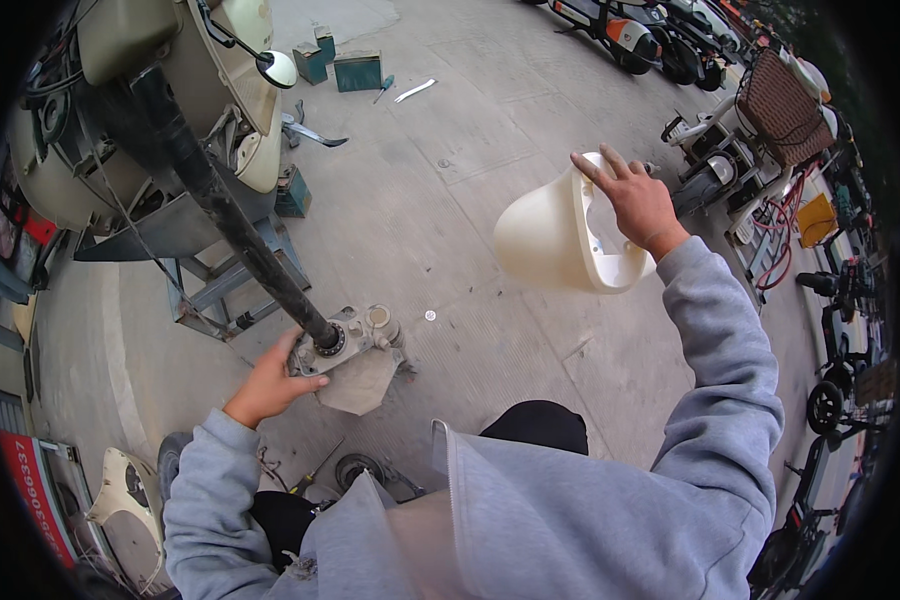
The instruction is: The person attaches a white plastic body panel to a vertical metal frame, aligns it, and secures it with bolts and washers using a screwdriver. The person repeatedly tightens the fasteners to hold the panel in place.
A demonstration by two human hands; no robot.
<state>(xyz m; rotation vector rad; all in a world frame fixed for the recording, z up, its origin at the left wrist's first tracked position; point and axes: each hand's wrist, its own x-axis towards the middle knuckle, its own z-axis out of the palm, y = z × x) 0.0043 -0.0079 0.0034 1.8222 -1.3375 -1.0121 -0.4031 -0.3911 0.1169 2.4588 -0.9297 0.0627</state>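
Note:
My left hand (270,380) is wrapped round the edge of a dusty metal fork yoke (355,340), its thumb on the near side. A long black steering tube (235,225) runs from the yoke up and left to a partly stripped cream scooter (255,125). A ring of bearing balls shows where tube and yoke meet. Out to the right, my right hand (645,205) grips the upper rim of a curved cream plastic cover (540,235), held in the air. The cover's open back faces right. My right fingertips lie over its rim, and the thumb is hidden.
A grey metal stand (225,290) stands under the scooter. Green boxes (358,72) and a screwdriver (384,88) lie on the concrete beyond. Another cream panel (128,500) leans at lower left, near a small wheel (358,470). Parked scooters (715,165) line the right.

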